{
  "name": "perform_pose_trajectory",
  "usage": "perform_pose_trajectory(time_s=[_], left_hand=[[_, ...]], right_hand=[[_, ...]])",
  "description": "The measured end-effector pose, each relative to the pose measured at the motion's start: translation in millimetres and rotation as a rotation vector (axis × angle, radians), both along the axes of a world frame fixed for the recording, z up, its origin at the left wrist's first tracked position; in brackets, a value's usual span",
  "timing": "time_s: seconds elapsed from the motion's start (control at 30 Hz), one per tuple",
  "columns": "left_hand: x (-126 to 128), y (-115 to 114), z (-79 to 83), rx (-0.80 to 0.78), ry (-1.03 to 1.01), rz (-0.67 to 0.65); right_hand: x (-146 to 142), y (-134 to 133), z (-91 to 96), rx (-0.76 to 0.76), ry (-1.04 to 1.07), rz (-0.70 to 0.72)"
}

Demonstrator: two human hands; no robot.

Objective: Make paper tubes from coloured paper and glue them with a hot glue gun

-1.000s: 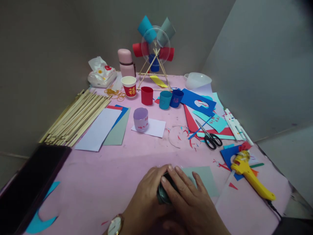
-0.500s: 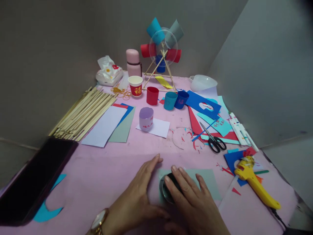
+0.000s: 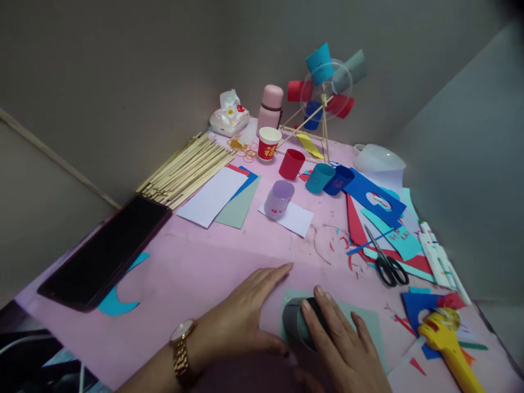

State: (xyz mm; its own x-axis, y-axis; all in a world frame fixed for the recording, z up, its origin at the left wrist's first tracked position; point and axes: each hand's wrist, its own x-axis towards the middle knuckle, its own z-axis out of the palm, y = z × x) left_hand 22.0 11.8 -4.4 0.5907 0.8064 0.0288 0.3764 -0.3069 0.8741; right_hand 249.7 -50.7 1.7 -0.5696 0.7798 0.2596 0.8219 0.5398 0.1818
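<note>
Under the fingers of my right hand [image 3: 346,344] is a grey-green paper cup [image 3: 291,321], standing on a grey-green sheet of paper [image 3: 374,325]. The fingers reach over the cup's dark mouth and press on it; the thumb side is partly hidden. My left hand [image 3: 245,314] is open just left of the cup, thumb and fingers apart, with nothing in it. A gold watch [image 3: 180,349] is on the left wrist. Beyond the hands, a purple paper cup [image 3: 279,201] rests on a white paper piece [image 3: 297,219].
Black-handled scissors [image 3: 387,265] and a yellow glue gun [image 3: 446,341] lie at right. Red [image 3: 292,165], teal [image 3: 319,179] and blue [image 3: 339,181] cups stand farther back, before a stick-framed wheel [image 3: 325,90]. Sticks [image 3: 188,169] and a black tablet-like slab [image 3: 106,251] lie left.
The view has turned left and tilted, so the table's things sit farther right in the picture. The cup leans a little more on the sheet, with my right hand still on it.
</note>
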Motion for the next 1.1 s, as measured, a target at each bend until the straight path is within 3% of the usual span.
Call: perform_pose_trajectory(time_s=[0.27, 0.47, 0.73, 1.1], left_hand=[[0.5, 0.3, 2.0, 0.042, -0.001, -0.016], [1.1, -1.2, 12.7, 0.013, 0.041, 0.0], [1.6, -0.8, 14.6, 0.015, 0.039, 0.017], [1.5, -0.5, 13.8, 0.03, 0.043, 0.023]], right_hand=[[-7.2, -4.8, -3.6, 0.006, 0.065, -0.06], [-7.1, -3.8, -3.3, 0.008, 0.037, -0.06], [-7.7, -2.0, 0.7, 0.042, -0.081, -0.031], [-8.1, -3.4, 2.1, -0.016, 0.025, -0.068]])
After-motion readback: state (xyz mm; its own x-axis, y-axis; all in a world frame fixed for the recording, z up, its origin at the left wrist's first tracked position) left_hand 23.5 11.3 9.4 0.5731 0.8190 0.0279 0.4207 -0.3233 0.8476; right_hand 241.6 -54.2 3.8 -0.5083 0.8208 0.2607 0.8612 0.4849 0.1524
